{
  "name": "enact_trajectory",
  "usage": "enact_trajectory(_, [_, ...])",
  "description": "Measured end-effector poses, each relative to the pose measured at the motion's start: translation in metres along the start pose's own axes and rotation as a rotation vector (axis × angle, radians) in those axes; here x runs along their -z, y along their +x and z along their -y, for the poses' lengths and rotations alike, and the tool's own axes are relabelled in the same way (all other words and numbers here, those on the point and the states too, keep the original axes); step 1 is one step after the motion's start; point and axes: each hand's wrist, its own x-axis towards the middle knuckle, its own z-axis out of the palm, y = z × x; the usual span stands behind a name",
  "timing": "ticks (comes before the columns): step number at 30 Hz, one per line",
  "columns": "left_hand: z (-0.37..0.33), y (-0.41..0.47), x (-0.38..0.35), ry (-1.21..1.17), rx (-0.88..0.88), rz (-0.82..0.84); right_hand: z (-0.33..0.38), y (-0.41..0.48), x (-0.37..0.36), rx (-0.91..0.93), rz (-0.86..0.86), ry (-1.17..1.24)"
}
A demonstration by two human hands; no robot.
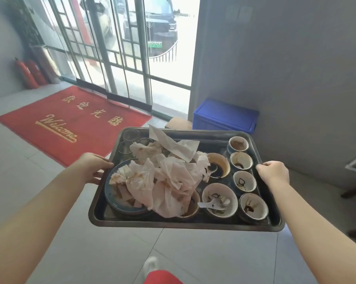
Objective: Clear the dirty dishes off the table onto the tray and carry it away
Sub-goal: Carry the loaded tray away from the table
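One tray [173,223], three glasses [125,148], four small cups [244,180]

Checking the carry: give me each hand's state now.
Left hand: grips the left rim of the tray.
Right hand: grips the tray's right rim.

The tray [173,223] sits between the hands, the left hand [95,167] on its left rim, the right hand [272,172] on its right rim. A plate [113,199] lies just inside the left hand, napkins [168,177] heaped on it. Glasses [130,134] stand in the tray corner beyond the left hand. Four cups [244,181] line the edge beside the right hand, two bowls [216,190] between them and the napkins
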Motion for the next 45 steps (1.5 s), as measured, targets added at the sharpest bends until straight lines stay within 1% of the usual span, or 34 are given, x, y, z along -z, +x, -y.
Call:
enact_trajectory(2, [-0.019, 0.023, -0.003, 0.017, -0.008, 0.015, 0.015, 0.02, -0.009, 0.0, -0.01, 0.001])
enact_trajectory(8, [-0.092, 0.143, -0.011, 0.088, -0.048, 0.057, 0.065, 0.091, -0.059, -0.068, -0.054, 0.017])
enact_trajectory(11, [-0.129, 0.2, -0.019, 0.126, -0.038, 0.107, 0.082, 0.128, -0.077, -0.109, -0.086, 0.027])
enact_trajectory(17, [-0.199, 0.28, -0.049, 0.178, -0.056, 0.127, 0.103, 0.183, -0.102, -0.204, -0.1, 0.01])
enact_trajectory(22, [-0.258, 0.343, -0.093, 0.186, -0.066, 0.151, 0.113, 0.253, -0.117, -0.255, -0.144, 0.008])
enact_trajectory(24, [-0.282, 0.374, -0.115, 0.189, -0.06, 0.163, 0.119, 0.295, -0.123, -0.258, -0.168, 0.008])
enact_trajectory(29, [-0.329, 0.426, -0.161, 0.185, -0.066, 0.184, 0.133, 0.37, -0.122, -0.265, -0.182, 0.045])
enact_trajectory(34, [-0.374, 0.468, -0.21, 0.185, -0.053, 0.208, 0.143, 0.439, -0.114, -0.28, -0.195, 0.031])
enact_trajectory(45, [-0.475, 0.588, -0.314, 0.239, -0.068, 0.286, 0.162, 0.58, -0.119, -0.418, -0.215, 0.017])
